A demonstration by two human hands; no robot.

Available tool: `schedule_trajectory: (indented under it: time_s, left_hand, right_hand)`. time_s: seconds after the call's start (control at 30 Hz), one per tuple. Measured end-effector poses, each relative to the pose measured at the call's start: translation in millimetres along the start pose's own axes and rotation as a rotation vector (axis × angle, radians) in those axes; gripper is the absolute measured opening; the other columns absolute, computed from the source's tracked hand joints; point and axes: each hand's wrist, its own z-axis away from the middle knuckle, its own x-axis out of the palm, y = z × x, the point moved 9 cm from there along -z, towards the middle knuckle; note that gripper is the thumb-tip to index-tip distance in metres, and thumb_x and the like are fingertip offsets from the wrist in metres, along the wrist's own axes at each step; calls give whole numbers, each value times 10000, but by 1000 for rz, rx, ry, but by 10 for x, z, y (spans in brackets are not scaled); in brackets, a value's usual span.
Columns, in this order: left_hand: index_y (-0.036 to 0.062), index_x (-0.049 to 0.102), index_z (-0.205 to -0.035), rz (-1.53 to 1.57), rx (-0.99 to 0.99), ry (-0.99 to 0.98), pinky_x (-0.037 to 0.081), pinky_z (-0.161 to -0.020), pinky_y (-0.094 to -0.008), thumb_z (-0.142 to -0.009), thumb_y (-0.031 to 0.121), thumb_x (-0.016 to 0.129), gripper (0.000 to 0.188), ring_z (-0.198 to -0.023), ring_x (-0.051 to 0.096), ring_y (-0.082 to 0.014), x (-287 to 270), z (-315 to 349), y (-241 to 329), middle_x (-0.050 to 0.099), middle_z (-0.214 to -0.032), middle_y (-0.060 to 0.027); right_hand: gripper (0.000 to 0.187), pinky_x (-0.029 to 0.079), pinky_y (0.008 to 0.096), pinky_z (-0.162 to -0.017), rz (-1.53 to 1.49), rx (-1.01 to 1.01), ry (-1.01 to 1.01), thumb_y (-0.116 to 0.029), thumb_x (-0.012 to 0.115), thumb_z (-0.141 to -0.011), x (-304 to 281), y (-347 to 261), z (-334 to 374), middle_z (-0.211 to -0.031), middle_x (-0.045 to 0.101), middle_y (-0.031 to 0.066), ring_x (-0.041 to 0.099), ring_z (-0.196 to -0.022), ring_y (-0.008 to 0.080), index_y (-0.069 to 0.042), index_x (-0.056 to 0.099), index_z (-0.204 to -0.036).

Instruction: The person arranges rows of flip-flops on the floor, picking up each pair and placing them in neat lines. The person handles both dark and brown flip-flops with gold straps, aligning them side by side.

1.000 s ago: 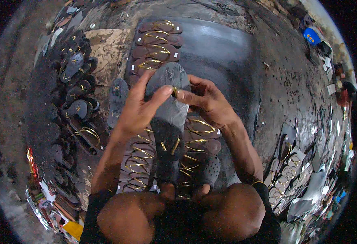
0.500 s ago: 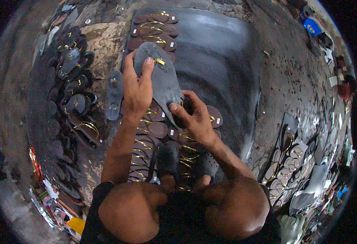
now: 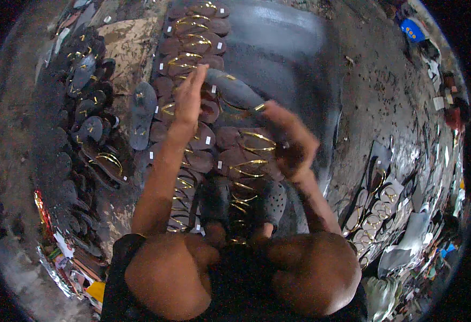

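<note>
A dark grey flip-flop sole (image 3: 234, 90), with small gold fittings on its underside, is tilted in the air between my hands. My left hand (image 3: 190, 102) is edge-on beside its far left end, fingers straight and thumb hidden. At the near right end, the fingers of my right hand (image 3: 294, 137) meet the sole close to a gold fitting; this hand is blurred by motion. Below lie rows of brown flip-flops (image 3: 192, 160) with gold straps and small white labels. Another column of brown flip-flops (image 3: 243, 140) runs toward my feet.
A heap of dark flip-flops (image 3: 88, 129) lies at left, beside a single grey sole-up flip-flop (image 3: 143, 115). A dark sheet (image 3: 278, 53) stretches under the rows. Pale flip-flops (image 3: 375, 220) and scraps are at right. My perforated clogs (image 3: 274, 203) stand among the rows.
The flip-flop has turned from upright to a slanting, more edge-on position. My right hand has swung right and my left fingers have straightened. The view has shifted slightly.
</note>
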Motion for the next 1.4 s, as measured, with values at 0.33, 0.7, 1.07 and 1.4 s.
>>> schedule_trajectory:
  time_s: [0.33, 0.7, 1.07, 1.4]
  left_hand:
    - [-13, 772, -995, -721, 356, 63, 568, -754, -335, -740, 147, 892, 324, -813, 743, -225, -98, -93, -841, 772, -928, -152]
    - [33, 770, -881, -851, 410, 58, 563, -697, -355, -724, 228, 910, 287, -717, 731, -223, -97, -380, -1069, 752, -808, -122]
    - [43, 703, -847, -868, 542, 80, 541, -720, -388, -719, 187, 886, 265, -765, 700, -269, -177, -209, -1010, 704, -795, -103]
    - [73, 518, -1375, -1166, 358, 567, 427, -1086, -481, -672, 174, 894, 803, -1292, 457, -400, -2541, 541, -382, 387, -1457, -180]
  right_hand:
    - [423, 540, 309, -899, 26, 613, 109, -194, 792, -903, -549, 2156, 556, -1106, 737, 98, 678, -1018, 163, -22, 654, -1264]
    - [436, 558, 348, -777, 206, 610, 144, -231, 849, -830, -521, 2381, 505, -1018, 755, 113, 702, -887, 203, -98, 698, -1217]
    - [778, 392, 519, -1067, 924, 390, 318, -501, 944, -628, -537, 1757, 429, -1316, 553, 239, 469, -1270, 403, -217, 674, -1300]
    - [465, 514, 397, -943, 756, 472, 413, -226, 729, -959, -1177, 1717, 795, -1333, 523, 179, 545, -1173, 288, -50, 582, -1364]
